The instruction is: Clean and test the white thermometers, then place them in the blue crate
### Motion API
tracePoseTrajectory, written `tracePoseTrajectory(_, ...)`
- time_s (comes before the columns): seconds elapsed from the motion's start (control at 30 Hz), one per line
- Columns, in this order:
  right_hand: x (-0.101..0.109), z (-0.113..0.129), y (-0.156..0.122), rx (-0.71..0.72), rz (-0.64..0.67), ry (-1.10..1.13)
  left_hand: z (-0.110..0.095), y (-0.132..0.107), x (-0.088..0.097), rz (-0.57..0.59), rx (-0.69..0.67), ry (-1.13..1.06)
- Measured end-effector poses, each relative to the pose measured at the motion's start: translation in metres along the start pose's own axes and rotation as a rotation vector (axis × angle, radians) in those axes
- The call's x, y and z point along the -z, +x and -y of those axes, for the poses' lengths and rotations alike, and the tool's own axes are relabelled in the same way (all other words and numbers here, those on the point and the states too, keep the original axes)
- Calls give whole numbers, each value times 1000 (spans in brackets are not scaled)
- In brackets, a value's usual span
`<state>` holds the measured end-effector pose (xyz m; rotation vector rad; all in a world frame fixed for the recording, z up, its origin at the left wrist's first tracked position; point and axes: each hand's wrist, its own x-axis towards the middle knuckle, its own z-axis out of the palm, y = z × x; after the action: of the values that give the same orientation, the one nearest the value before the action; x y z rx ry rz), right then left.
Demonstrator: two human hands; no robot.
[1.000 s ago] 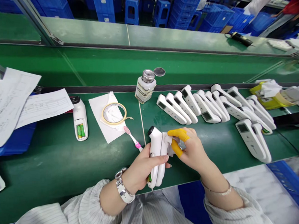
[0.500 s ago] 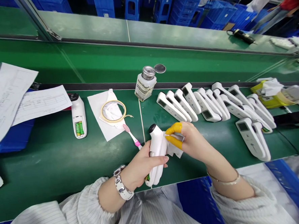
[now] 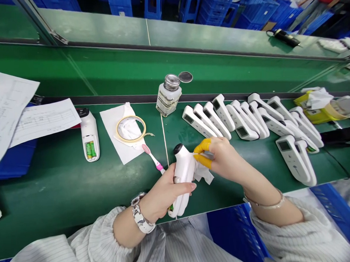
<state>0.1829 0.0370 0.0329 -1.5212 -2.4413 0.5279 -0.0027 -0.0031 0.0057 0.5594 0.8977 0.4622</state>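
My left hand (image 3: pixel 163 191) is wrapped round a white infrared thermometer (image 3: pixel 183 166) with a black tip, held tilted above the front edge of the bench. A bit of green battery shows at its lower end. My right hand (image 3: pixel 219 158), with yellow finger cots on thumb and forefinger, pinches a white wipe (image 3: pixel 204 172) against the thermometer's right side near the head. Just left of the thermometer lies a pink and white toothbrush (image 3: pixel 153 159). Behind it stands a white dispenser bottle (image 3: pixel 168 96) with its metal lid flipped up.
Several white thermometers (image 3: pixel 242 121) lie in a row at right. To the left are a tape roll (image 3: pixel 118 129) on white paper (image 3: pixel 109 129), a thermometer with exposed batteries (image 3: pixel 89 132) and printed sheets (image 3: pixel 44 121). A yellow box (image 3: pixel 318 114) sits far right.
My right hand has shifted slightly along the thermometer's side, still pinching the wipe. My left hand keeps its hold. The whole view has moved a little.
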Motion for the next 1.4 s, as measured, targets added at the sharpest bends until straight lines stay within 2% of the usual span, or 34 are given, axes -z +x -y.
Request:
tracePoseTrajectory(0.1,-2,1,-3,31,40,16,0,0,0,-7,-2,4)
tracePoseTrajectory(0.23,-5,5,-8,-84,-50,-37,0,-1,-1,-3,-2,4)
tracePoseTrajectory(0.37,-8,8,-12,-36,20,-33,1,-1,-2,-13,-6,33)
tracePoseTrajectory(0.5,-7,5,-12,-93,-43,-110,1,-2,-2,0,-18,46)
tracePoseTrajectory(0.6,-6,4,-10,-43,24,-97,0,-2,-3,1,-10,53)
tracePoseTrajectory(0.73,-7,5,-9,-93,-30,-113,0,-1,-3,4,-18,52)
tracePoseTrajectory(0.87,-8,6,-11,-59,18,-87,1,-2,-3,-5,7,69)
tracePoseTrajectory(1.0,-8,5,-12,-122,-45,-134,0,-2,-2,7,-4,47)
tracePoseTrajectory(1.13,-8,9,-13,-68,33,-98,0,-3,-2,1,5,47)
tracePoseTrajectory(1.3,-9,9,-14,-156,-16,-147,1,-2,-2,15,-11,41)
tracePoseTrajectory(1.4,-9,11,-16,-116,62,-101,0,-2,-2,9,0,53)
